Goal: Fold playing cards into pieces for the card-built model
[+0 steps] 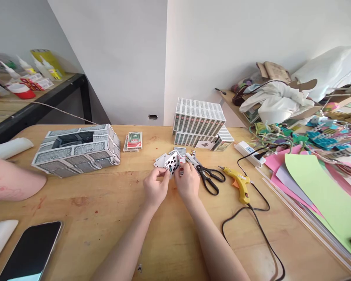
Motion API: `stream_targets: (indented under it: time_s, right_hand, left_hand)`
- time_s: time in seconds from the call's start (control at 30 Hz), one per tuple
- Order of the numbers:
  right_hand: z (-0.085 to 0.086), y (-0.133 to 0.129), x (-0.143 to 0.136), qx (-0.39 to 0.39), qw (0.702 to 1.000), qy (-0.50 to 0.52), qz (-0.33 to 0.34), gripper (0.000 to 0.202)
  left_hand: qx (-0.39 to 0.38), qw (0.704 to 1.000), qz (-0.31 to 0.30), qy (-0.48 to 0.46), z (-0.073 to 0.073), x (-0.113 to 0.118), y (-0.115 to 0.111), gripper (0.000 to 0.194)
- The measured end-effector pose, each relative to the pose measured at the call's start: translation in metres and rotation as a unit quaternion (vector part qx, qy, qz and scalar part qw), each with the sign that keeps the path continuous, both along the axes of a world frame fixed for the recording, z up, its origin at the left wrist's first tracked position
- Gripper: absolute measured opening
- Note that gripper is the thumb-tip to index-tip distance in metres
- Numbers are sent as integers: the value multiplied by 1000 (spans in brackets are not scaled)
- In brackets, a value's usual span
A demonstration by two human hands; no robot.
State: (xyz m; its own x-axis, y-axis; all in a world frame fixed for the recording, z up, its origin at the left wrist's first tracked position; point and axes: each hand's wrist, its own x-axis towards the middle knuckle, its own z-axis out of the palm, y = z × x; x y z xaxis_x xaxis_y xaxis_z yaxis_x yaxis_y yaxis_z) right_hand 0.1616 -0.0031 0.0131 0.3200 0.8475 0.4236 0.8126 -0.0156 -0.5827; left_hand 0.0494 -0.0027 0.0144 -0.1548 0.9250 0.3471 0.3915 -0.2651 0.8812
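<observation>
My left hand (156,186) pinches the left side of a playing card (171,161) printed with black spades. On the card's other side, the fingers of my right hand (187,181) are closed at its right edge, and the card looks bent between the two hands. Behind it lies a loose pile of playing cards (161,160), some face down, partly covered by my hands. Black-handled scissors (210,178) rest just right of my right hand. A yellow hot glue gun (240,183) lies further right with its black cord trailing.
Stacked card packs (197,123) stand at the back. A box covered in playing cards (78,150) sits left, near two card packs (134,139). A phone (32,251) lies front left, beside another person's arm (13,179). Coloured paper (318,183) and a power strip (249,153) are right.
</observation>
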Motion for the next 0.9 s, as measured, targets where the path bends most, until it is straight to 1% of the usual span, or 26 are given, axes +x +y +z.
stream_targets:
  time_s: [0.03,0.07,0.1,0.13,0.17,0.23,0.27,0.3,0.33,0.4,0.5,0.67,0.77,0.8,0.83,0.9]
  right_hand:
    - [1,0,0,-5,999,36,6,14]
    - [2,0,1,-15,995,93,28,13]
    - [4,1,2,-29,984,167,61,12]
    - [6,2,4,-42,962,250,97,12]
    - [8,3,5,-52,932,334,131,14]
    - [13,5,7,-68,859,474,183,22]
    - [14,6,7,-77,826,523,198,27]
    - [16,7,7,-86,799,558,208,31]
    - [16,7,6,-98,778,583,214,33]
    - [16,7,3,-122,749,613,222,34]
    - [13,4,0,-142,721,635,240,35]
    - [12,1,1,-143,711,643,245,35]
    - [13,2,0,-138,684,671,251,32]
    - [13,2,0,-135,679,677,249,31]
    - [14,2,0,-133,682,676,246,31]
    - [14,2,-1,-134,706,654,238,33]
  left_hand:
    - [-3,1000,-1,-10,0,-1,1,10]
    - [-8,1000,-1,-25,0,-2,2,10]
    - [-15,999,-1,-48,0,-3,4,11]
    - [-24,997,-1,-76,-1,-5,6,12]
    - [-36,994,-3,-105,-1,-7,8,13]
    - [-63,985,-16,-157,0,-9,12,15]
    - [-76,981,-28,-176,0,-10,13,15]
    - [-88,977,-42,-189,0,-10,14,14]
    - [-98,973,-58,-199,1,-10,14,14]
    - [-113,966,-78,-218,1,-9,14,14]
    - [-127,956,-84,-249,1,-8,12,15]
    - [-151,946,-82,-274,2,-8,12,16]
    - [-157,945,-89,-274,0,-8,11,15]
    - [-153,946,-90,-270,-1,-8,11,15]
    - [-145,949,-90,-264,-2,-8,11,14]
    - [-120,960,-81,-238,-4,-9,10,14]
